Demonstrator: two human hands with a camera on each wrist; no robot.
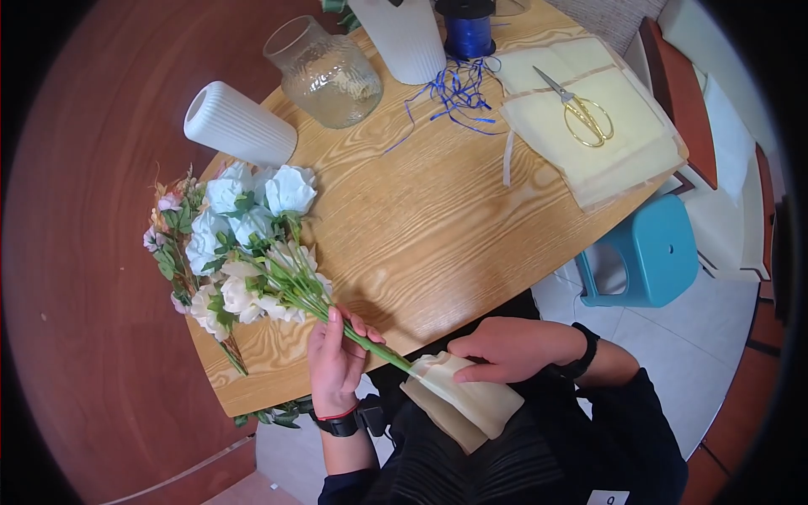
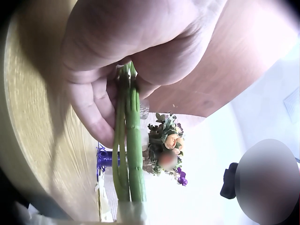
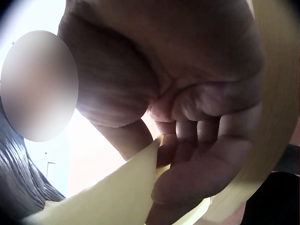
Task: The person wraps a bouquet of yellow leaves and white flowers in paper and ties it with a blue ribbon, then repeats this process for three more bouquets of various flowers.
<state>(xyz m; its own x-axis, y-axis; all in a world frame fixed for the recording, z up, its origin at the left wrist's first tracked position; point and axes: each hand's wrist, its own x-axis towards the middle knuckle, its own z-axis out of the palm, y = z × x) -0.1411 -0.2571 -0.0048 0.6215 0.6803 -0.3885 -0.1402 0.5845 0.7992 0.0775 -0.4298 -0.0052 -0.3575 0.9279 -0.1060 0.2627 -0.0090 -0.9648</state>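
In the head view my left hand grips a bundle of green artificial flower stems past the table's near edge. The stems run up toward the pale blue roses and cream flowers on the table. Around the lower stem ends lies a folded piece of pale yellow wrapping paper. My right hand pinches this paper at its upper edge, thumb on one side. The left wrist view shows the thick stems held between thumb and fingers. Seen from the right wrist, the paper passes between the fingers.
Gold-handled scissors lie on stacked wrapping sheets at the right. A blue ribbon spool with loose ribbon, a glass vase and a white ribbed vase lying on its side are further back. A teal stool stands beside the table.
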